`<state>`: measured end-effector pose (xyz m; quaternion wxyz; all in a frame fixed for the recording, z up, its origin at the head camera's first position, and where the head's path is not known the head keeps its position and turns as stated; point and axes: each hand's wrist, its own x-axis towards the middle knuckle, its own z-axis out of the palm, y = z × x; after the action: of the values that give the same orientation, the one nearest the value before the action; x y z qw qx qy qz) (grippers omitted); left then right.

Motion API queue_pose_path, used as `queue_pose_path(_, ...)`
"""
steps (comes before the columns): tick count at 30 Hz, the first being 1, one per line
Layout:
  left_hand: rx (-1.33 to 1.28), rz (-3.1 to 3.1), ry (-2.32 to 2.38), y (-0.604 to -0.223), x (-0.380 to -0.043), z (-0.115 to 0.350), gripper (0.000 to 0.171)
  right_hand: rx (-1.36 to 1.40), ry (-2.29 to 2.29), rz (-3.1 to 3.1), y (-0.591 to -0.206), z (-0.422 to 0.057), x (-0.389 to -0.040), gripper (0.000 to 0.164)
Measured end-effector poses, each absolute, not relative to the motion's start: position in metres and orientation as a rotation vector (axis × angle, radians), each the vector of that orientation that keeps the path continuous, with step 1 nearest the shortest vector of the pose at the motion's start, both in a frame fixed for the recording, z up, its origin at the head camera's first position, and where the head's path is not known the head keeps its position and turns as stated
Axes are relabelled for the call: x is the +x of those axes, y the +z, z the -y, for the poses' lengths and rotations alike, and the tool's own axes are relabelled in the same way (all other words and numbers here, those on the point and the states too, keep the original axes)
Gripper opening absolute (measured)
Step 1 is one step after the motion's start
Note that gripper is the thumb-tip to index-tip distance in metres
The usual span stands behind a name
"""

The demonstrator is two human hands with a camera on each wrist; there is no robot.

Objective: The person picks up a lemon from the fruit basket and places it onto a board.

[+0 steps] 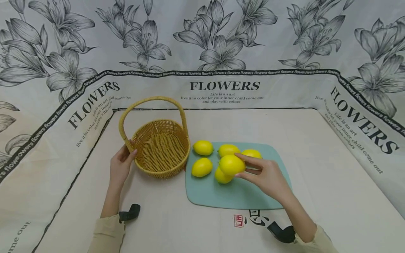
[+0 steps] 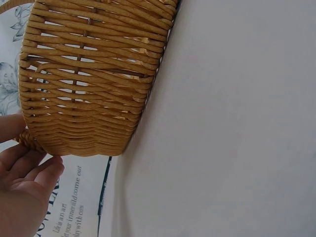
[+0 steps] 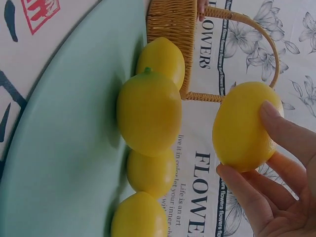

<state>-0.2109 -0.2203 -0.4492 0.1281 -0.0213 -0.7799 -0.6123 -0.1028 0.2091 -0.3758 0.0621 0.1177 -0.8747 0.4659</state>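
Note:
A yellow lemon (image 1: 232,165) is pinched between the thumb and fingers of my right hand (image 1: 267,175), held up over a light teal board (image 1: 237,196). In the right wrist view the held lemon (image 3: 247,126) shows clear of the others. Several more lemons (image 1: 201,167) lie on the board, one of them partly hidden beneath the held one. My left hand (image 1: 121,165) grips the base of the handle at the left side of a woven wicker basket (image 1: 161,151). The basket stands upright just left of the board, its inside bare. In the left wrist view, fingers (image 2: 47,173) wrap the basket's edge.
A white tablecloth (image 1: 316,140) printed with black flowers and lettering covers the table and rises behind it. The basket's tall arched handle (image 1: 152,99) stands above its rim. Dark wrist straps (image 1: 129,212) sit at both cuffs.

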Motion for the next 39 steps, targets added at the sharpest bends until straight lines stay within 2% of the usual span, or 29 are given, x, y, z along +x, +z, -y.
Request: queue_pose_path(39, -0.036, 2.297, -1.744, -0.447, -0.21, 0.219, 0.056, 0.122, 1.247, 2.722, -0.4, -0.251, -0.085, 0.061)
